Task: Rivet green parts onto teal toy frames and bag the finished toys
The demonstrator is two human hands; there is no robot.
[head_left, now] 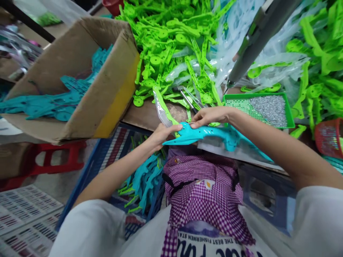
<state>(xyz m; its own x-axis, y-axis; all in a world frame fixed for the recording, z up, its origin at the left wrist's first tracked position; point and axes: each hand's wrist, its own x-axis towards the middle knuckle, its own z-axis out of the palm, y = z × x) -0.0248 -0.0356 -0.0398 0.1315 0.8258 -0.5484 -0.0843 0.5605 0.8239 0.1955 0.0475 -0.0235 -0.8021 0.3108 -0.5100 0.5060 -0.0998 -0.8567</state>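
Observation:
A turquoise plastic part, shaped like a toy gun shell, lies across the table's front edge. My left hand is closed on its left end, the thumb pressed on top. From that same end a lime-green arm with a clear blade-like piece sticks up and away from me. My right hand is closed in a pinch at the part's upper edge, close to my left thumb. A thin pale sliver shows at its fingertips, too small to name.
A grey powered screwdriver hangs over a green tray of small metal screws. Lime-green parts are heaped behind. At left stands a cardboard box with turquoise parts; below it, a blue crate. A red basket is at right.

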